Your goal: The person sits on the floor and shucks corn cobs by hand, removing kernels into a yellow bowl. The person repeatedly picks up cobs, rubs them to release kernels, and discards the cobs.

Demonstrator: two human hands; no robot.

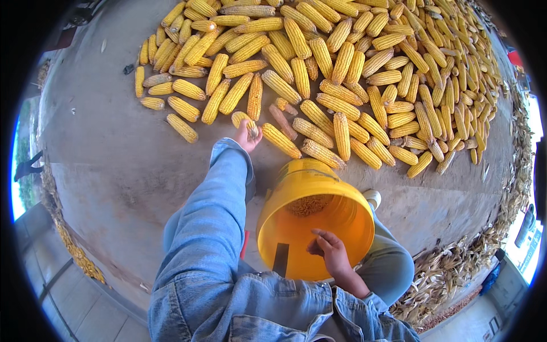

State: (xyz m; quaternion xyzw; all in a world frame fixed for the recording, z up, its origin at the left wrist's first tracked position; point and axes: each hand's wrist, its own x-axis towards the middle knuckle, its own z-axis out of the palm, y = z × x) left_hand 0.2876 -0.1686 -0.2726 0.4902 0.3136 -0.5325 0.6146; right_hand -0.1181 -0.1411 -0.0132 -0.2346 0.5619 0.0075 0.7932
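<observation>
My left hand [248, 137] is stretched forward at the near edge of a large heap of husked corn ears, its fingers around a yellow corn ear [242, 119]. Over the mouth of a yellow plastic bucket [273, 205] is my right hand [328, 250], fingers partly curled, with nothing visible in it. The bucket stands between my legs, tilted towards me, with loose corn kernels [310, 205] at its bottom. A dark flat strip [280, 258] stands at the bucket's near rim. Two bare reddish cobs [283, 122] lie among the nearest ears.
Corn ears [342, 64] spread across the concrete floor [119, 179] ahead and to the right. Dry husks [444, 273] are piled along the right edge. More yellow corn [79, 256] lies along the left edge. My shoe [372, 198] is just right of the bucket.
</observation>
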